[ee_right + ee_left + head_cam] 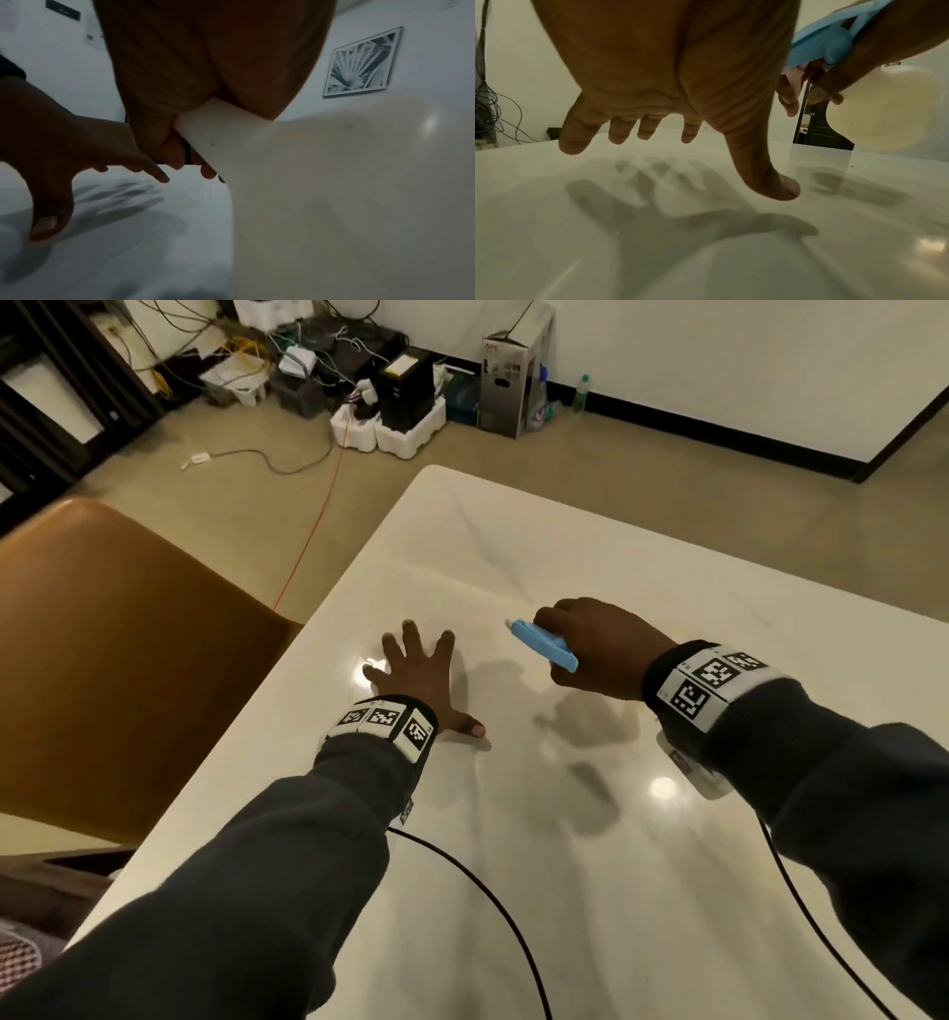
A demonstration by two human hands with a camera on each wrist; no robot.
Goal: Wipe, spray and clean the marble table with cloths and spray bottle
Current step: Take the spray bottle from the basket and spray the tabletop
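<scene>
Pale glossy marble surface [513, 891], ceiling lights mirrored on it. Two black cables cross its near part.

Left hand [416, 677] over the surface, palm down, fingers [618, 132] straight and spread wide, holding nothing. Left wrist view shows its shadow beneath; whether the tips touch, cannot tell.

Right hand [598, 647] just beside it, to the right, raised off the surface. Its fingers [818, 95] curl round the neck of a spray bottle [542, 644]: blue head pointing left and away, cream body [321, 182] hanging below the fist.

No cloth in view.

Brown chair [118, 670] at the left edge. Farther, on the floor by the wall: tangled cables, white foam blocks, a black box, a cardboard carton [513, 377], a green-capped bottle.
</scene>
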